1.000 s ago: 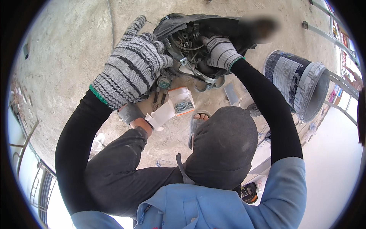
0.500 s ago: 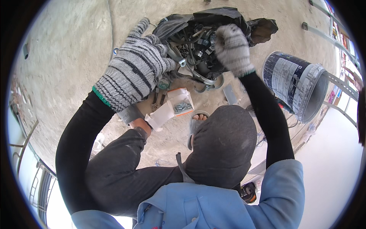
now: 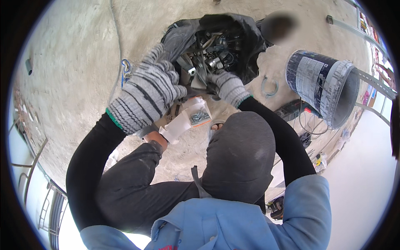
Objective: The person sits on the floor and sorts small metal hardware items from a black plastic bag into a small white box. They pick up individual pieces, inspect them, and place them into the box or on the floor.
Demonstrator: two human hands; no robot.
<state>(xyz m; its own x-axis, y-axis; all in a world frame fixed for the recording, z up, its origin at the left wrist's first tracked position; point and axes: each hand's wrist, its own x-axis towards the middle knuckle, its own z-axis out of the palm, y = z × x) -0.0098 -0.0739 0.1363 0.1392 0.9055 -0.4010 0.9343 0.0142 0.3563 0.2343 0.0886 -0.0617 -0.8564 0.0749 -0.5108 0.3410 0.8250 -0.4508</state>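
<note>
An open black plastic bag (image 3: 177, 35) of mixed metal fittings (image 3: 214, 62) lies on the floor ahead of me. At its left side is my left hand (image 3: 146, 91), in a grey-and-black striped knit glove. Its index finger is stretched out and the other fingers are apart and bent beside the plastic. My right hand (image 3: 229, 86), gloved alike, reaches to the near edge of the bag's mouth. Its fingers are curled among the metal parts, and their tips are hidden. Nearer me stands an open white cardboard box (image 3: 177, 127) holding small bolts (image 3: 200, 116).
A paint-smeared bucket (image 3: 312, 79) lies tipped at the right, near a ladder-like metal frame (image 3: 350, 29). A metal ring clamp (image 3: 270, 86) and a dark power tool (image 3: 291, 109) are on the floor. Blue-handled scissors (image 3: 125, 71) lie to the left. My bent knee (image 3: 239, 154) rises close by.
My right hand has come from the bag's right side down and left to its near edge. The bag's mouth has shifted, its right side bulging. My left hand has moved slightly nearer me.
</note>
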